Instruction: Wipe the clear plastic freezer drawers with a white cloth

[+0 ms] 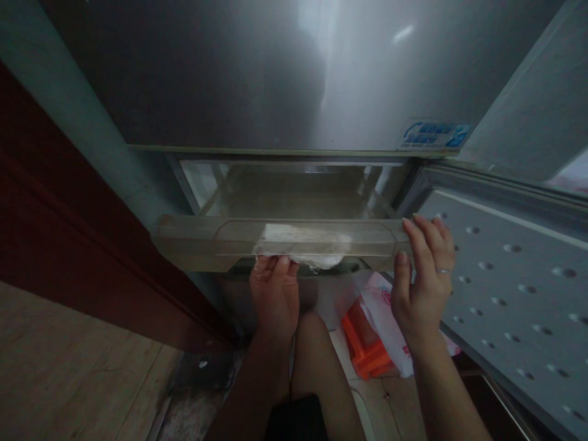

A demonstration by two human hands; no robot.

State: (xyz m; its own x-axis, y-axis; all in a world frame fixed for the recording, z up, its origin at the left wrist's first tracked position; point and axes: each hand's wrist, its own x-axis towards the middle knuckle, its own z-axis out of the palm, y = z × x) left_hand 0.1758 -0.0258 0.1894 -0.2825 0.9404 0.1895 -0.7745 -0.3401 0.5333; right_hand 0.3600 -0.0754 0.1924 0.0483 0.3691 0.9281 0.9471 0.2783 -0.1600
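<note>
A translucent freezer drawer (188, 236) is pulled partly out of the lower compartment, below the closed upper steel door. My right hand (425, 275) is closed on the right end of the drawer front, fingers over the top edge and thumb on the front face. A white cloth (305, 239) with a ragged lower edge lies at the middle of the drawer front, partly seen through the plastic. At its lower left edge, my left hand (278, 291) has its fingers bent and closed on the cloth. The fingertips are hidden beneath it.
The lower freezer door (514, 288) stands swung open on the right, its inner face dimpled. An orange container (365, 343) and a white-and-pink plastic bag (386, 321) sit on the floor below. The dark red panel (92, 202) is close on the left.
</note>
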